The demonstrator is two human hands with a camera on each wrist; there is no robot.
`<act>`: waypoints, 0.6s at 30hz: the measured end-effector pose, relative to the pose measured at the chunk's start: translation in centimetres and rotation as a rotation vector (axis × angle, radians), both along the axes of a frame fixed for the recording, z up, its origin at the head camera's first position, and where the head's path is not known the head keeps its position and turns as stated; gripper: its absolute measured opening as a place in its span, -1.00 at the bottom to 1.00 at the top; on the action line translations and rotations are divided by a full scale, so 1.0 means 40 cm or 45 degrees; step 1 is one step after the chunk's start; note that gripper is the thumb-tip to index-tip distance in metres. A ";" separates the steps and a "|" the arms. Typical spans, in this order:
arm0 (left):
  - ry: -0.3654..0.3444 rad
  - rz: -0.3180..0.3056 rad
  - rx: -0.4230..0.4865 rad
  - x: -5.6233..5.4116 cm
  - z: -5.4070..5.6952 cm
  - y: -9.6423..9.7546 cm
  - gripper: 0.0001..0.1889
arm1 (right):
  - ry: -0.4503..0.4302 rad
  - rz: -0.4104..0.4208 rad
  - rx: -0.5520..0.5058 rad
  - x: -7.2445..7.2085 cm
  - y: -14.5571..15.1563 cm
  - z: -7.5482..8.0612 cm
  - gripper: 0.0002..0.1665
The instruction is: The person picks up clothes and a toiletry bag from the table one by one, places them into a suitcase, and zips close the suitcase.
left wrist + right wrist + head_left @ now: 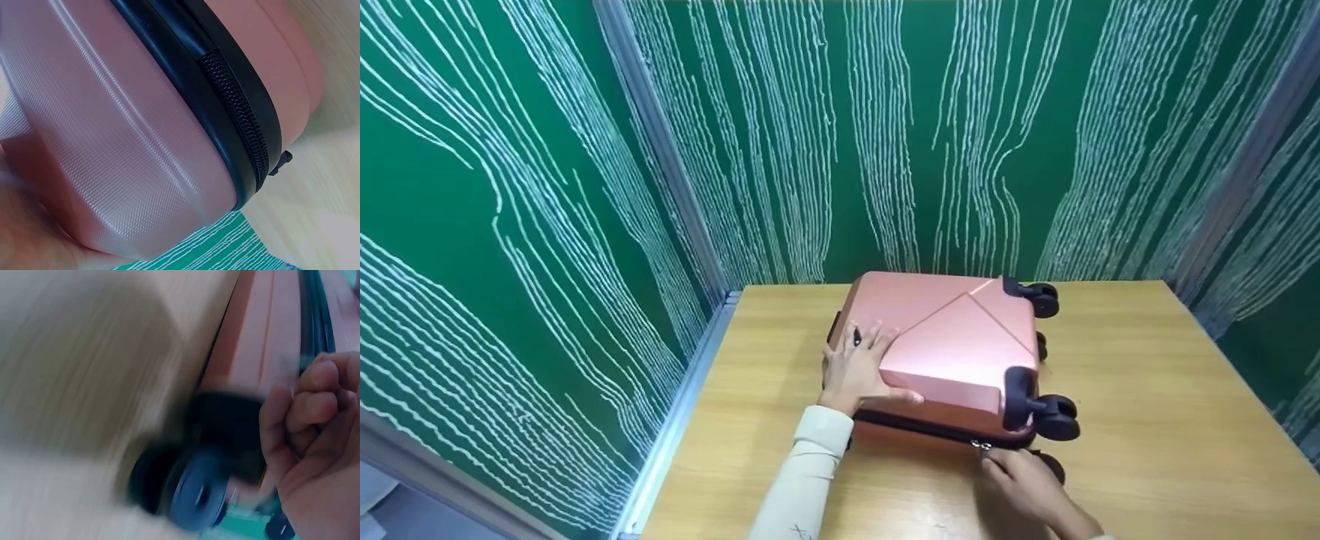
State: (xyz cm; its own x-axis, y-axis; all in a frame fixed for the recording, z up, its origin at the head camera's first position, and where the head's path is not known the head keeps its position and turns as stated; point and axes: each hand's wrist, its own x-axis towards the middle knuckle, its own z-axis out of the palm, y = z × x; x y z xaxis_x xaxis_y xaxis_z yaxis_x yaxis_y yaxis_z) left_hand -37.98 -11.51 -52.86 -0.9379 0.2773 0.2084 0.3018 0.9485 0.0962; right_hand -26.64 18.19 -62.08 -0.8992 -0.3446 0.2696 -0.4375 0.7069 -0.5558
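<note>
A pink hard-shell suitcase (952, 345) lies flat, its wheels toward the right. Spread across its top near the left front corner is my left hand (856, 375), fingers fairly straight. My right hand (1024, 484), with curled fingers, pinches a zipper pull (985, 447) at the front edge near the wheel end. In the right wrist view the curled fingers (315, 408) lie beside the black seam; the pull itself is hidden there. Black zipper teeth (239, 112) show along the suitcase's side in the left wrist view.
Black caster wheels (1057, 417) stick out at the suitcase's right end, one close by the right hand. The suitcase lies on a wooden table (1155, 405). Green panels (930, 150) with white wavy lines stand behind and at both sides.
</note>
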 end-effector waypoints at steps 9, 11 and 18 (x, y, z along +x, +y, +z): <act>0.021 0.035 -0.004 0.000 -0.001 0.016 0.34 | -0.142 -0.202 0.066 -0.010 -0.023 -0.003 -0.63; 0.021 0.047 -0.018 0.003 -0.001 0.023 0.35 | -0.183 -0.238 0.054 -0.013 -0.021 -0.003 -0.63; -0.006 0.141 -0.071 0.032 -0.003 0.044 0.35 | -0.261 -0.338 0.027 -0.031 -0.014 -0.002 -0.60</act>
